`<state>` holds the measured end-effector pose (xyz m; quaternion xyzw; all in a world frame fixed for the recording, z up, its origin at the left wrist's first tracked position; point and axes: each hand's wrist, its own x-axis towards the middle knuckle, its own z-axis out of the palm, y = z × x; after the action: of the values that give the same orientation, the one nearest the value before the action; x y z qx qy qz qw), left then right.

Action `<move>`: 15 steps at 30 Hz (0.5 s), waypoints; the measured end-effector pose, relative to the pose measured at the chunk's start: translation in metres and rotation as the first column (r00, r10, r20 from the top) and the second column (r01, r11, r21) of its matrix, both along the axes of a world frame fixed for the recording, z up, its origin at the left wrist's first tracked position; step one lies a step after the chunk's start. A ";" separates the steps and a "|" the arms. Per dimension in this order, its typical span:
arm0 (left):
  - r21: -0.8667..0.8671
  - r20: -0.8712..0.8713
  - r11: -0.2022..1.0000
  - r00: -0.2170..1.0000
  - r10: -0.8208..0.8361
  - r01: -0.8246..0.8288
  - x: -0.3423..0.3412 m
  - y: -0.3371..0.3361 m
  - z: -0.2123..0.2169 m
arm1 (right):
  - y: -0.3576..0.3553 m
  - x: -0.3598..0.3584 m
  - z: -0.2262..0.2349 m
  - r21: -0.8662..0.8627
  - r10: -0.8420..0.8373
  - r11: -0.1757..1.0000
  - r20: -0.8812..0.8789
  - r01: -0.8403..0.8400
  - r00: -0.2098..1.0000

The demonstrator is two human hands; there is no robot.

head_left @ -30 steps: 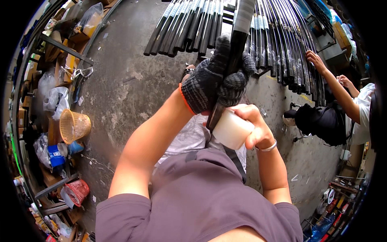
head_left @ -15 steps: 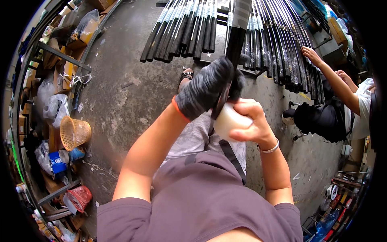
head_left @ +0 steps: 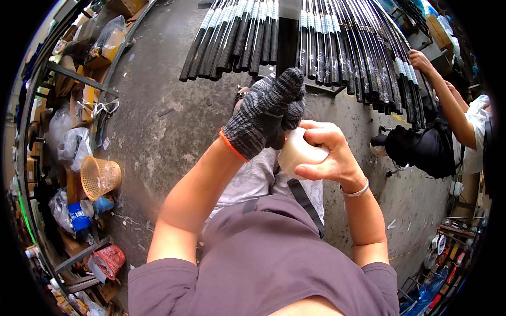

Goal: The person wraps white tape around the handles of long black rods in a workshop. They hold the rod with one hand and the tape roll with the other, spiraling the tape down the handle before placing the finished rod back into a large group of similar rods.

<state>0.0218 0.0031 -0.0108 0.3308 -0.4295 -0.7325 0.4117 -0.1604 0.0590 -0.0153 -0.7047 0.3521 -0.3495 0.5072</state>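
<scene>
While gloved left hand [head_left: 266, 113] fists rod, right hand [head_left: 326, 152] cups tape roll [head_left: 296, 151]

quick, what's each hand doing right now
Left hand: gloved, closed around a dark rod.
Right hand: bare, closed on a whitish roll of tape.

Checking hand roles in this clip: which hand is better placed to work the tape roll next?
Probably the right. The bare right hand already wraps the tape roll with its fingers, while the gloved left hand is closed just above it, apparently around something dark that is mostly hidden.
</scene>
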 end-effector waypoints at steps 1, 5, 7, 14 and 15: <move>0.018 -0.011 0.998 0.998 -0.063 0.063 0.003 0.000 0.000 | -0.001 0.000 0.002 0.003 -0.002 1.000 -0.030 0.002 1.000; -0.261 0.014 0.963 0.998 -0.060 0.061 -0.001 -0.001 -0.009 | 0.001 0.009 0.003 -0.017 -0.084 0.996 0.051 0.085 0.995; -0.411 0.025 0.911 0.999 0.046 -0.032 -0.006 0.001 -0.014 | -0.001 0.006 0.004 -0.111 -0.097 0.989 -0.006 0.095 0.995; -0.238 -0.077 0.939 0.969 0.235 -0.246 -0.016 0.032 -0.015 | 0.005 0.008 0.018 -0.162 -0.129 0.980 -0.101 0.111 0.987; -0.237 -0.087 0.934 0.964 0.252 -0.266 -0.017 0.027 -0.021 | 0.006 0.010 0.019 -0.116 -0.140 0.985 -0.082 0.130 0.987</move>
<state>0.0051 0.0300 -0.0319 0.3104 -0.4585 -0.6216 0.5542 -0.1500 0.0647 0.0035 -0.7211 0.4016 -0.3699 0.4265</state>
